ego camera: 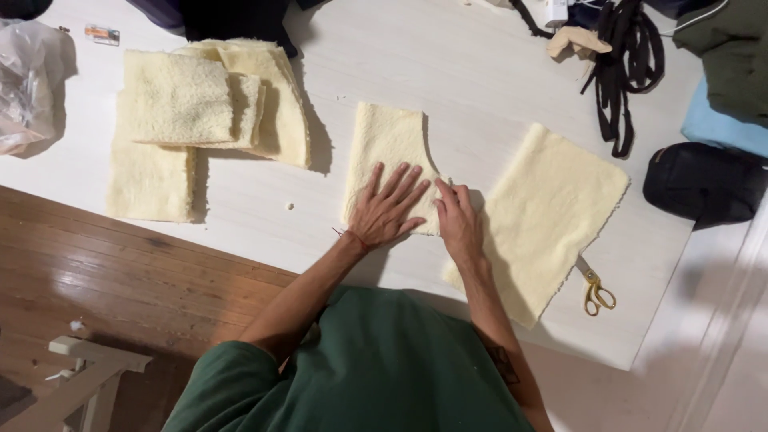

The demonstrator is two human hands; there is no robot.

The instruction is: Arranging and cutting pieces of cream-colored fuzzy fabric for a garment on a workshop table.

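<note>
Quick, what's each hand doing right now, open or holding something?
Left hand: open, fingers spread flat on the small cream fleece piece.
Right hand: fingertips pinch that piece's edge; whether fully closed cannot be told.

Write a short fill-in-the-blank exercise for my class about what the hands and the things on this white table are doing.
1. The left hand lies flat on the small ____-coloured fleece piece.
2. The right hand rests at that piece's ____ edge.
3. The gold-handled ____ lie beside the larger fleece piece.
4. Folded fleece pieces are stacked to the ____ of the hands.

Missing words: cream; right; scissors; left
</note>
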